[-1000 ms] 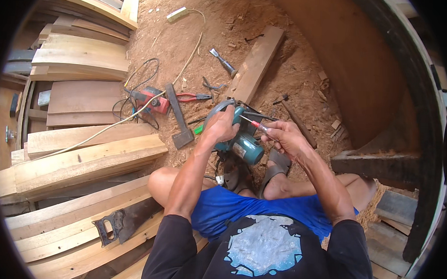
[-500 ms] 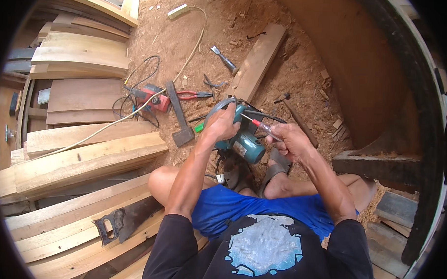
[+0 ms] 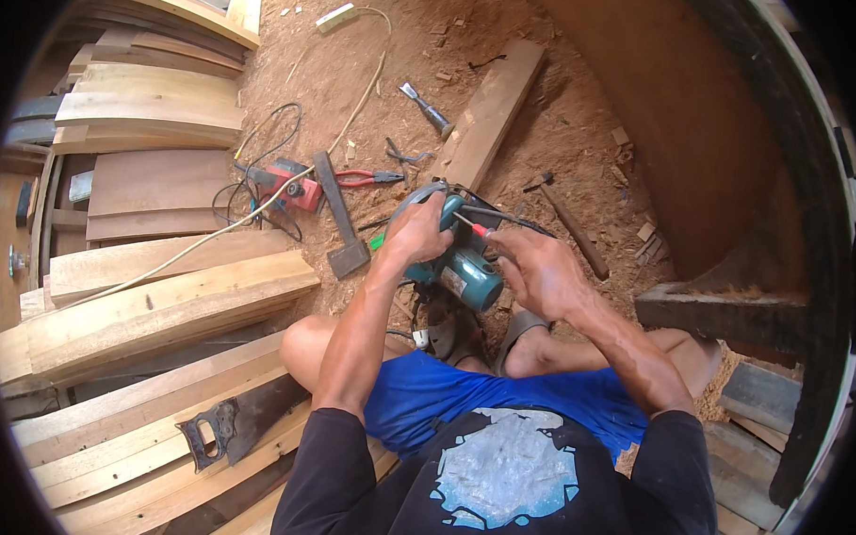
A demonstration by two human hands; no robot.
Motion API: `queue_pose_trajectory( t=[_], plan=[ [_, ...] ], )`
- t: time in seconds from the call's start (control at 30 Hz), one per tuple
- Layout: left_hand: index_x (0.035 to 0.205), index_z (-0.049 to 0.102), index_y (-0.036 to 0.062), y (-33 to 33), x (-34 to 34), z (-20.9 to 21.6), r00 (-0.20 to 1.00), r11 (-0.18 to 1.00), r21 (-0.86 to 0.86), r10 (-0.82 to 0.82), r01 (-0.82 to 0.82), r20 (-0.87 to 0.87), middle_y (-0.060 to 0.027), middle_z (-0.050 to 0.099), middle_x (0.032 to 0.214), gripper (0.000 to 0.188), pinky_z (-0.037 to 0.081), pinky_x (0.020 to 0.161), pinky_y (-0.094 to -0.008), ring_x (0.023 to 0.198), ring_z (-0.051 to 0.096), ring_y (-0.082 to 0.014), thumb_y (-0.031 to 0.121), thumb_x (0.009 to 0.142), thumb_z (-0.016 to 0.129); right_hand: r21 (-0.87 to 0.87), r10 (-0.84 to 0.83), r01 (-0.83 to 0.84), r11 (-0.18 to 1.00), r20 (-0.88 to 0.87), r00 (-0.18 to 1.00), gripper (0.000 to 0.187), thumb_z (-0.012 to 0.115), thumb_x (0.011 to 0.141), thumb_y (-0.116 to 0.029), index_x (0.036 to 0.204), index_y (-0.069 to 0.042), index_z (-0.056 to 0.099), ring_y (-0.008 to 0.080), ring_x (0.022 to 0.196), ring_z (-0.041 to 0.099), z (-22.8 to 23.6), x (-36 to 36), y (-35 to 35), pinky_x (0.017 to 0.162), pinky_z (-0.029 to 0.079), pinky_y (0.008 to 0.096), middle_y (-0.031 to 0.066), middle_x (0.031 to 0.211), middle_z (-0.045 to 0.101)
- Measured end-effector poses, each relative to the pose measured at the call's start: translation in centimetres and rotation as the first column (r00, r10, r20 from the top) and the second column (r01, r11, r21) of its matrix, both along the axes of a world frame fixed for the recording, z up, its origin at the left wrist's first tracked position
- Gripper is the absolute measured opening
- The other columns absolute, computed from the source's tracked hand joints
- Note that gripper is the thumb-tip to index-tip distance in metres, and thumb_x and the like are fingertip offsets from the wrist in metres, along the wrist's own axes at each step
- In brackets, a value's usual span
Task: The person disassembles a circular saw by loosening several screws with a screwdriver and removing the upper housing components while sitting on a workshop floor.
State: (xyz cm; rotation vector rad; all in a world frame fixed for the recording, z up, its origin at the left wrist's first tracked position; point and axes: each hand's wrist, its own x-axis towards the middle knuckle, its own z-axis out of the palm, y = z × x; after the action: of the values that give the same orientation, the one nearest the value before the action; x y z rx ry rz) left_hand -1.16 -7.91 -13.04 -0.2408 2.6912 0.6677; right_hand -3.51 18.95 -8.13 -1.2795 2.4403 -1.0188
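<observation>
A teal circular saw (image 3: 471, 280) with a round motor housing stands in front of my feet. My left hand (image 3: 418, 233) is closed around its upper part, near the curved grey guard. In my right hand (image 3: 543, 275) is a screwdriver (image 3: 480, 231) with a red-and-clear handle, most of it hidden by the fingers and palm. Its shaft slants up and left, and the tip meets the saw's teal handle just beside my left fingers. What the tip touches is too small to make out. A black cable runs by the saw.
Around the saw lie a hammer (image 3: 338, 217), red-handled pliers (image 3: 370, 178), a red power tool (image 3: 294, 187), a chisel (image 3: 426, 109), a wooden plank (image 3: 490, 111) and another long-handled tool (image 3: 573, 225). Stacked boards (image 3: 163, 296) carry a handsaw (image 3: 239, 426) at left. A large brown curved panel (image 3: 678, 116) stands at right.
My right hand has slid up along the screwdriver and now covers more of its handle, with the palm behind it. My left hand keeps its hold on the circular saw.
</observation>
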Motion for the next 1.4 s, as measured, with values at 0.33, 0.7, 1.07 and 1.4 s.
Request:
queue_pose_trajectory(
  t=[0.33,0.7,1.07,1.4],
  plan=[
    [0.138,0.055,0.0008,0.3,0.1,0.9,1.000,1.000,-0.023,0.012,-0.011,0.014,-0.0322,0.072,0.119,0.058,0.053,0.100,-0.0565,0.116,0.069,-0.0492,0.025,0.089,0.073,0.079,-0.225,0.459,0.885,0.936,0.272,0.032,0.067,0.105,-0.019,0.132,-0.002,0.061,0.0123,0.062,0.062,0.0,-1.5,-0.7,0.050,0.047,0.0292,0.0117,0.098,0.076],
    [0.135,0.059,0.0004,0.7,-0.1,0.7,0.999,0.999,-0.009,0.035,-0.035,0.009,-0.0303,0.072,0.119,0.057,0.053,0.102,-0.0535,0.118,0.068,-0.0480,0.026,0.087,0.076,0.090,-0.009,0.013,0.996,-0.044,0.999,0.047,0.072,0.094,-0.011,0.140,-0.007,0.063,0.0378,0.084,0.075,-0.7,-0.6,0.0,0.073,0.059,0.0488,0.0239,0.103,0.076],
    [0.140,0.054,0.0018,-0.1,-0.1,1.7,0.999,1.000,-0.013,0.016,-0.015,0.050,-0.0299,0.070,0.127,0.060,0.053,0.105,-0.0535,0.123,0.067,-0.0463,0.027,0.089,0.075,0.020,-0.088,0.086,0.996,0.138,0.986,0.042,0.072,0.097,-0.015,0.137,-0.006,0.061,0.0375,0.083,0.073,2.0,-1.0,0.5,0.071,0.058,0.0486,0.0195,0.100,0.076],
    [0.138,0.055,0.0016,0.3,-0.3,1.4,0.998,1.000,-0.021,0.021,-0.020,0.054,-0.0313,0.072,0.121,0.058,0.053,0.103,-0.0545,0.119,0.068,-0.0478,0.026,0.089,0.074,-0.133,-0.199,0.254,0.958,0.329,0.923,0.043,0.071,0.096,-0.015,0.136,-0.002,0.061,0.0408,0.093,0.076,-1.5,-0.8,-0.5,0.076,0.058,0.0493,0.0240,0.100,0.075]
  ],
)
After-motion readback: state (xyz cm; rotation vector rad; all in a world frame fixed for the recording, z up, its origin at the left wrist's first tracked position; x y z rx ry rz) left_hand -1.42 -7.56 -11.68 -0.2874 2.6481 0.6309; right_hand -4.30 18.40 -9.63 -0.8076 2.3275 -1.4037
